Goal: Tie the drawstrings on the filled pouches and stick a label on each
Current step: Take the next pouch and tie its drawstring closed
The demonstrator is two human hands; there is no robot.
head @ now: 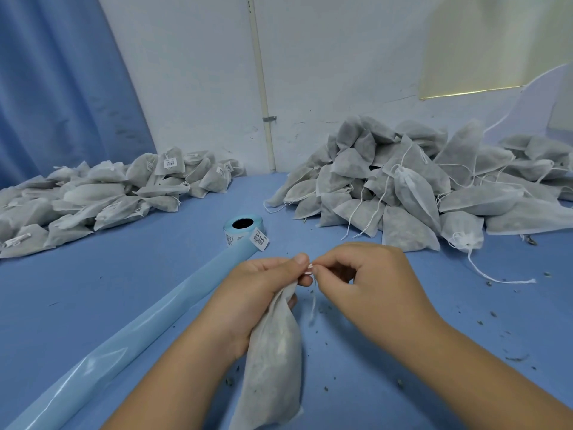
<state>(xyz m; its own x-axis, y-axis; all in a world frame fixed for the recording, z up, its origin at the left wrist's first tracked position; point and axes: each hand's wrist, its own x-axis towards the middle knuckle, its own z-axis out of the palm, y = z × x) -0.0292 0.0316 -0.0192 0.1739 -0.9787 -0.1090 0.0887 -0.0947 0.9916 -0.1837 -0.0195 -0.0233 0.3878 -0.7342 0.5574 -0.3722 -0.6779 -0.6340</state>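
A filled grey mesh pouch [273, 364] hangs in front of me over the blue table. My left hand [257, 293] grips its gathered neck. My right hand [366, 283] pinches the white drawstring [313, 302] right at the neck, thumb and fingertips touching the left thumb. A loose end of string dangles below. The label roll [242, 232] stands just beyond my hands, one barcode label [259, 240] sticking out of it.
A heap of unlabelled pouches [418, 187] with loose strings fills the right back. Labelled pouches [102, 193] lie piled at the left. A long strip of pale blue backing paper [139, 330] runs from the roll to the lower left. Herb crumbs dot the table [449, 308].
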